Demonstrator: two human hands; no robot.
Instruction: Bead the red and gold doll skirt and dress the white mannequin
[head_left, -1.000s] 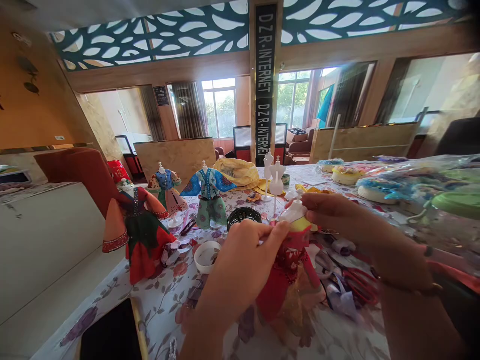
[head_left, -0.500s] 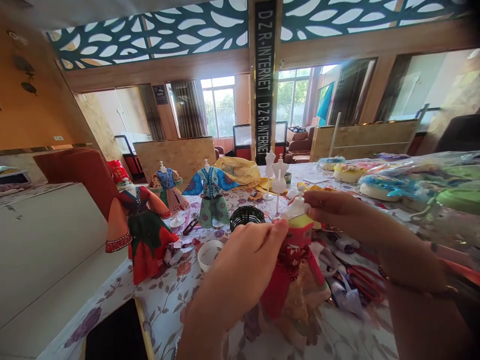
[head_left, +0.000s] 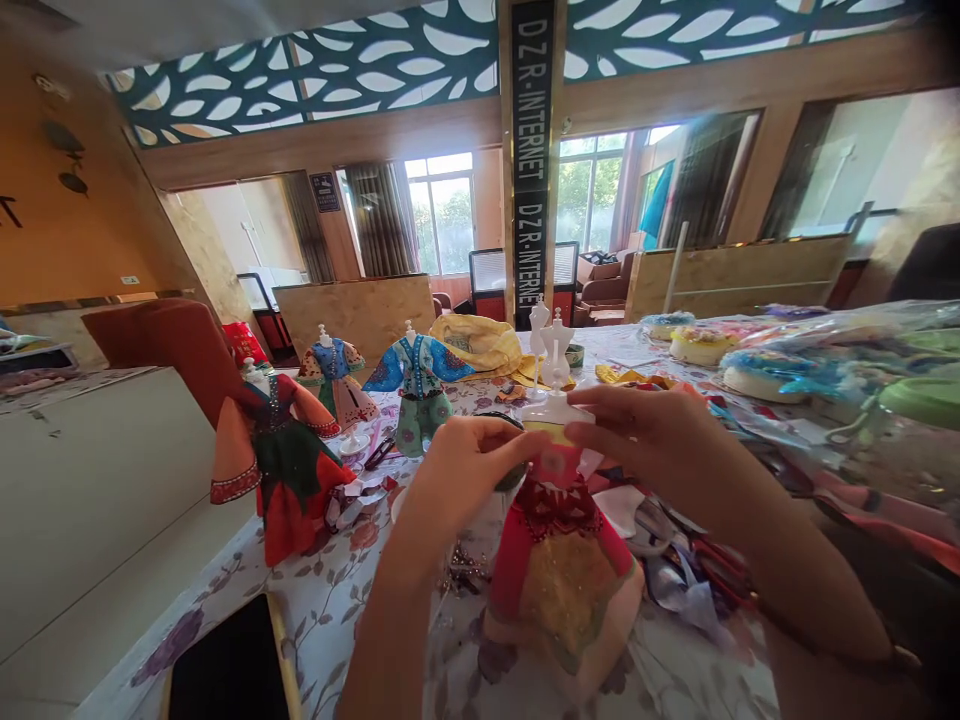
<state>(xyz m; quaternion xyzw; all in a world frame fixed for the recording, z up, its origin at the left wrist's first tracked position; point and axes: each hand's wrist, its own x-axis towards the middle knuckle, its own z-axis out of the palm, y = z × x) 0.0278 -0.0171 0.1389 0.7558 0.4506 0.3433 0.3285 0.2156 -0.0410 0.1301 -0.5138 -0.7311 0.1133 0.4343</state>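
A small dress form wearing a doll dress (head_left: 566, 570) stands upright in front of me. The dress has a yellow top band, a pink bodice, a dark red beaded waist and a pink skirt with a gold panel. My left hand (head_left: 469, 455) pinches the bodice's upper edge from the left, thumb towards the middle. From the right, my right hand (head_left: 645, 430) grips the same edge, its fingers around the white form's (head_left: 553, 408) shoulder. A black basket (head_left: 514, 472) is mostly hidden behind my left hand.
Dressed forms stand at the left, one in a red and green gown (head_left: 281, 465), another in a blue jacket (head_left: 412, 375). Bare white forms (head_left: 556, 345) stand behind. A phone (head_left: 225, 665) lies front left. Fabric scraps (head_left: 694, 590) and red scissors (head_left: 724, 570) lie at right.
Both hands have moved left with the dressed form, which now faces me more squarely and stands straighter. My left hand now covers most of the black basket.
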